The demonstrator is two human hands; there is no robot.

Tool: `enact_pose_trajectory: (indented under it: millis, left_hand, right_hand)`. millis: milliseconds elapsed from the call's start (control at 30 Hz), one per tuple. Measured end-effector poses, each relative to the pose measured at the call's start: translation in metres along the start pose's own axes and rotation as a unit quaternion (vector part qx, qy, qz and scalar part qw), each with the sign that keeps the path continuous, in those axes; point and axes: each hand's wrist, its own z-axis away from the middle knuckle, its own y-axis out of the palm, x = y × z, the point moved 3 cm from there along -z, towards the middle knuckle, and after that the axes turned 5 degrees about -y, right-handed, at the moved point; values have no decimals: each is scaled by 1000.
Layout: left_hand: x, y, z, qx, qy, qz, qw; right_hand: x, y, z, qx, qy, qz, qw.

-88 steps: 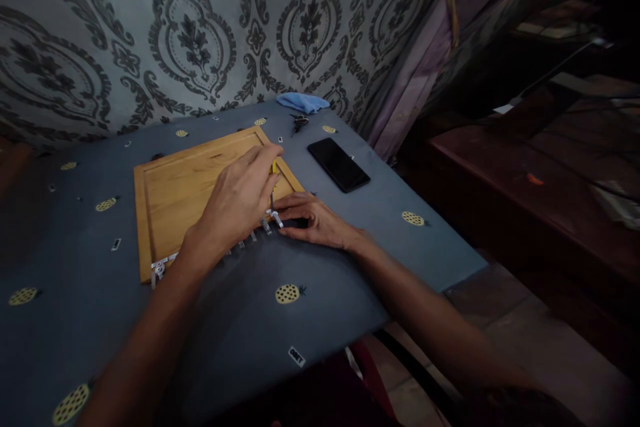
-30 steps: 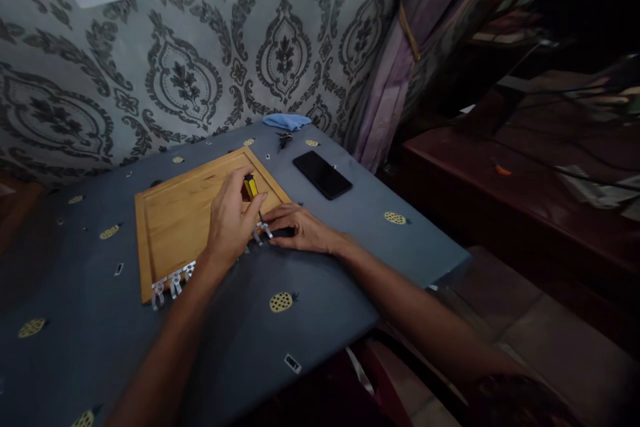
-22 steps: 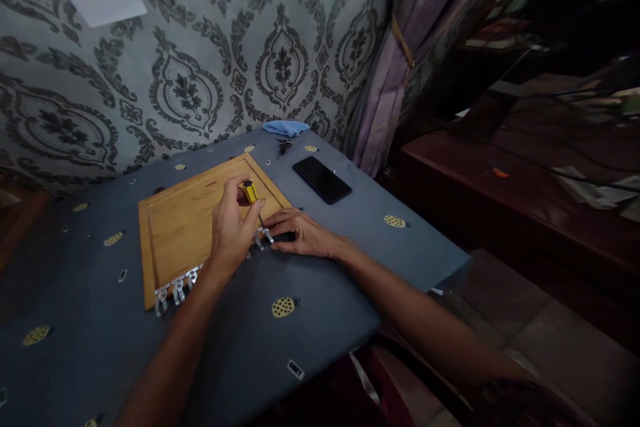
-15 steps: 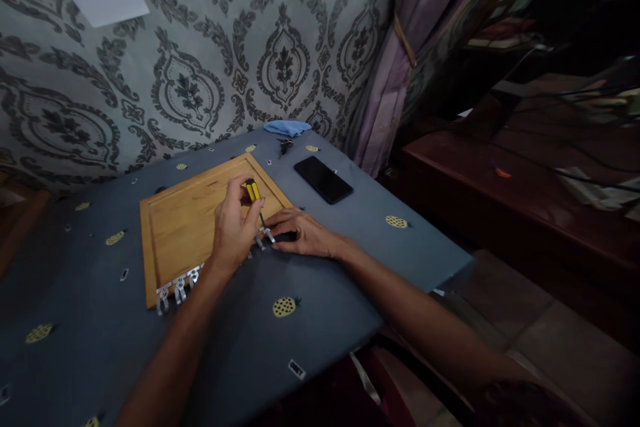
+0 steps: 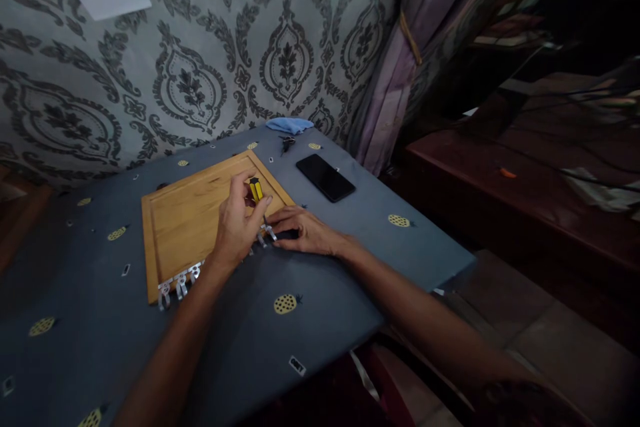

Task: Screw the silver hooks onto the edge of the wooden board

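Note:
My left hand (image 5: 239, 225) is closed round a small screwdriver with a yellow and black handle (image 5: 256, 188), held upright with its tip down at a metal hook (image 5: 269, 232) on the near edge of a wooden board (image 5: 186, 216). My right hand (image 5: 303, 229) lies flat on the cloth beside that hook, its fingers pressing on a dark strip (image 5: 289, 235) there. A row of silver hooks (image 5: 178, 283) runs along the board's near edge, partly hidden by my left wrist.
The table wears a blue-grey cloth (image 5: 320, 280) with yellow spots. A black phone (image 5: 325, 177), a blue rag (image 5: 290, 124) and a small dark bunch, perhaps keys (image 5: 287, 142), lie at the far right. Patterned wall behind, curtain (image 5: 395, 80) and dark wooden furniture (image 5: 525, 200) to the right.
My left fingers have shifted on the screwdriver handle, which shows more yellow now. The right hand stays put. The view has drifted slightly.

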Motion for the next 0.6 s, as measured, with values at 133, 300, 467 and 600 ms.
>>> enact_pose_trajectory:
  millis: [133, 300, 467, 600]
  left_hand:
    - [0, -1, -1, -12, 9, -26, 1000]
    - [-1, -3, -1, -23, 39, -57, 997]
    - [-3, -3, 0, -25, 28, -48, 998]
    - [-2, -4, -1, -27, 19, -38, 999]
  right_hand:
    - [1, 0, 0, -2, 1, 3, 1000]
    - [2, 0, 0, 3, -7, -9, 1000]
    - [2, -1, 0, 1, -3, -7, 1000]
    - [1, 0, 0, 2, -8, -10, 1000]
